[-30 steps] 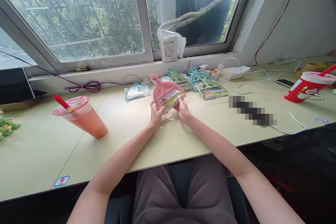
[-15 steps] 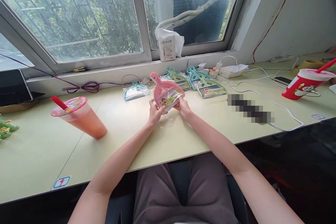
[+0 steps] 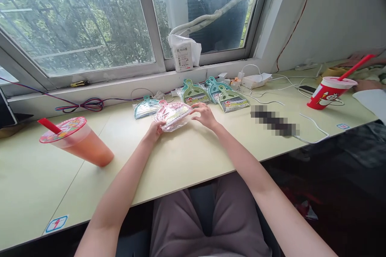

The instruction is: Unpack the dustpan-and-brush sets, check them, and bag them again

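Note:
A pink dustpan-and-brush set (image 3: pixel 173 115) in clear plastic wrap lies low over the table, tilted. My left hand (image 3: pixel 157 129) grips its near left edge. At its right edge is my right hand (image 3: pixel 205 115), fingers spread and curved, not closed on it. Just behind on the left lies a teal wrapped set (image 3: pixel 146 107). Farther back are a green set (image 3: pixel 194 93), another teal set (image 3: pixel 216 87) and a second green one (image 3: pixel 231 100), all wrapped.
An orange drink cup (image 3: pixel 87 144) stands at the left, a red cup (image 3: pixel 327 93) at the right. Cables and a blurred dark object (image 3: pixel 274 120) lie on the right. A tissue pack (image 3: pixel 183 54) is on the sill. Another person's hand (image 3: pixel 366 84) shows at far right.
The pink set has been lowered toward the table and moved left, tipped flatter. My right hand has let go of its edge and opened. The view has shifted right, and another person's hand and sleeve now show.

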### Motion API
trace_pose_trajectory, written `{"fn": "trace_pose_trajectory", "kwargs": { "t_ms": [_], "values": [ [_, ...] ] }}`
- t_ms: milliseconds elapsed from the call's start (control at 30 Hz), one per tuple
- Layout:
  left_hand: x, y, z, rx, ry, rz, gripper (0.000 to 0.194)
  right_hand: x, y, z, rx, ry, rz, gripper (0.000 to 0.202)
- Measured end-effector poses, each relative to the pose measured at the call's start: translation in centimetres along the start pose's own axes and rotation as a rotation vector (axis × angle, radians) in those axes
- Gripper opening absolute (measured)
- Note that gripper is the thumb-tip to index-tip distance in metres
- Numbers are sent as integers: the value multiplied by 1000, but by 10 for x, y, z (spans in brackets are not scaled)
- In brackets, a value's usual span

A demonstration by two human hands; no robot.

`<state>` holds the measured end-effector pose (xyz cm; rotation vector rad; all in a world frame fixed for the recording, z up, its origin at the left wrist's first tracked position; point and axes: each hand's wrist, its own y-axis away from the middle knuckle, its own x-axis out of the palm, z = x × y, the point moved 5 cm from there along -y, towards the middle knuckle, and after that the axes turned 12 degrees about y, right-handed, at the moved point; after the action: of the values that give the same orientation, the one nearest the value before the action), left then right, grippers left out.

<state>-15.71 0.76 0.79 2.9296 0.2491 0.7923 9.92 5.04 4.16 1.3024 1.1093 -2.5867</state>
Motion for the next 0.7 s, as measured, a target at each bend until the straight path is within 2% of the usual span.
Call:
{"fn": "trace_pose_trajectory", "kwargs": {
  "t_ms": [33, 200, 367, 433, 533, 567, 633, 700],
  "values": [
    [1, 0, 2, -32, -18, 38, 47, 0, -1, -1, 17, -35, -12, 4],
    [13, 6, 9, -144, -134, 209, 51, -5, -4, -7, 100, -287, -107, 16],
    [23, 15, 12, -133, -187, 290, 62, 4, 2, -15, 266, -360, -189, 12],
    [25, 17, 12, -106, -204, 328, 67, 13, 5, -17, 340, -451, -155, 18],
    [24, 18, 10, -101, -241, 350, 77, 29, 10, -20, 508, -662, -24, 49],
    [24, 17, 10, -107, -256, 342, 78, 33, 11, -21, 564, -742, 30, 53],
    [23, 16, 8, -124, -273, 314, 73, 38, 11, -21, 632, -886, 113, 48],
    [26, 16, 8, -140, -269, 321, 68, 37, 10, -23, 667, -975, 114, 37]
  ]
}}
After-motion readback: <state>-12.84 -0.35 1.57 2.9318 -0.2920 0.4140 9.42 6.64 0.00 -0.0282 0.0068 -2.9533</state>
